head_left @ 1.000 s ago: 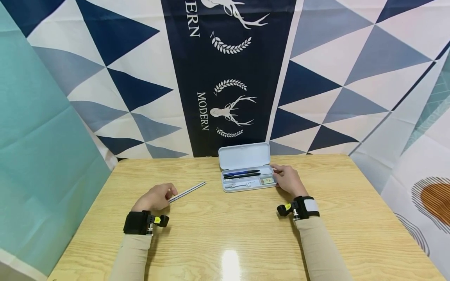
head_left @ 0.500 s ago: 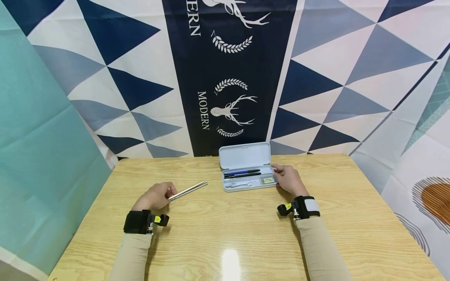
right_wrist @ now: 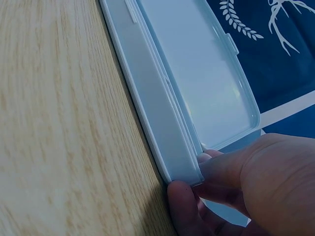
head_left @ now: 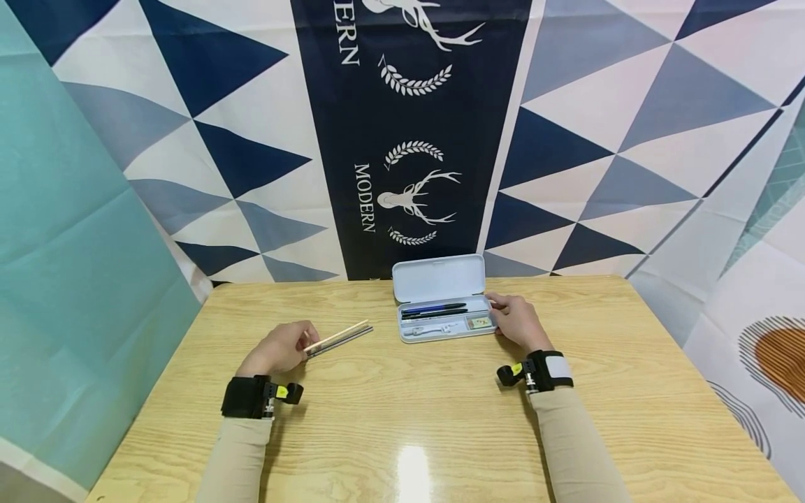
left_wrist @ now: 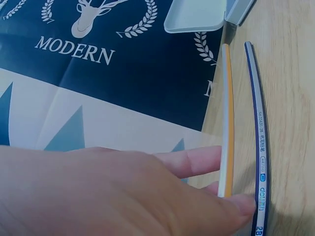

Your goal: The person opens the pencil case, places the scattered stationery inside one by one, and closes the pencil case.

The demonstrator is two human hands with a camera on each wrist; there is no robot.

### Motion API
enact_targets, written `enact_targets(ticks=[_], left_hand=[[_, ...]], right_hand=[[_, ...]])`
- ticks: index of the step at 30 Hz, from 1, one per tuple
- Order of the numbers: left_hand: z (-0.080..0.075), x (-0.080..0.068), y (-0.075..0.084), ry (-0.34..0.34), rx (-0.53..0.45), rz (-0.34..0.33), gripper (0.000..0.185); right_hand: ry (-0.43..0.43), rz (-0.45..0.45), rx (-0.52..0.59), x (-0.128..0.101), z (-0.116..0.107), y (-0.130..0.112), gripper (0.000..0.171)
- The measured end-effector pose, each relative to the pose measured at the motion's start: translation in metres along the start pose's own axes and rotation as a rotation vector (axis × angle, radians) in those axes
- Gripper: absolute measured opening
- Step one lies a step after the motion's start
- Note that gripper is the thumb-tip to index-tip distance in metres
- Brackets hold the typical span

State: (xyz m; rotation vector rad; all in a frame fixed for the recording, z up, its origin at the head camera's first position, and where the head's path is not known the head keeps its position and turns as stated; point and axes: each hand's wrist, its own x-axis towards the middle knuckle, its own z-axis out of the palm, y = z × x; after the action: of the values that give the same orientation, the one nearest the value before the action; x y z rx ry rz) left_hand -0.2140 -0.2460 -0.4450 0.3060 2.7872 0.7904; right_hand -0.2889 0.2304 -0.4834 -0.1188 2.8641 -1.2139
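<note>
My left hand point(head_left: 281, 348) pinches a yellow-and-white pencil point(left_wrist: 227, 118) between thumb and fingers at its near end. Close beside it, a blue-and-white 2B pencil point(left_wrist: 260, 132) lies on the table, with the thumb tip overlapping it in the left wrist view. My right hand point(head_left: 518, 323) grips the right end of a pale blue pencil case point(right_wrist: 147, 105), thumb and fingers at its corner. The case's lid point(head_left: 438, 279) stands raised. Inside lie dark pens point(head_left: 434, 311), a small white item point(head_left: 431, 331) and what looks like an eraser point(head_left: 481, 323).
The wooden table point(head_left: 352, 405) ends at a patterned cloth backdrop point(head_left: 415, 140) just behind the case. A teal cloth point(head_left: 82, 265) hangs along the left side. A white cloth with brown motifs point(head_left: 755, 335) hangs at the right.
The yellow-and-white pencil has turned and come away from the blue-and-white one, so a gap shows between them. The right hand and the pencil case have stayed in place.
</note>
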Motion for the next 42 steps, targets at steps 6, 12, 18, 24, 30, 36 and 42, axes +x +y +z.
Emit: enact_targets(ticks=[6, 12, 18, 24, 30, 36, 42], left_hand=[[0.001, 0.001, 0.001, 0.085, 0.022, 0.041, 0.026], [0.003, 0.004, 0.003, 0.200, 0.025, 0.051, 0.028], [0.006, 0.006, 0.003, 0.262, 0.043, 0.077, 0.029], [0.006, 0.007, 0.004, 0.272, 0.043, 0.075, 0.029], [0.004, 0.010, 0.006, 0.293, 0.056, 0.079, 0.030], [0.002, 0.012, 0.016, 0.336, 0.082, 0.103, 0.030], [0.009, 0.017, 0.021, 0.371, 0.083, 0.162, 0.030]], right_hand=[[0.007, 0.008, -0.007, 0.000, 0.000, -0.001, 0.046], [-0.002, 0.004, -0.008, -0.002, 0.000, -0.001, 0.046], [-0.006, 0.012, -0.008, -0.002, -0.001, 0.002, 0.046], [-0.006, 0.010, -0.012, 0.000, -0.001, 0.003, 0.047], [-0.002, 0.023, -0.008, 0.002, -0.001, 0.004, 0.047], [-0.002, 0.026, -0.004, 0.002, -0.002, 0.003, 0.047], [-0.008, 0.031, -0.004, 0.002, -0.001, 0.001, 0.047]])
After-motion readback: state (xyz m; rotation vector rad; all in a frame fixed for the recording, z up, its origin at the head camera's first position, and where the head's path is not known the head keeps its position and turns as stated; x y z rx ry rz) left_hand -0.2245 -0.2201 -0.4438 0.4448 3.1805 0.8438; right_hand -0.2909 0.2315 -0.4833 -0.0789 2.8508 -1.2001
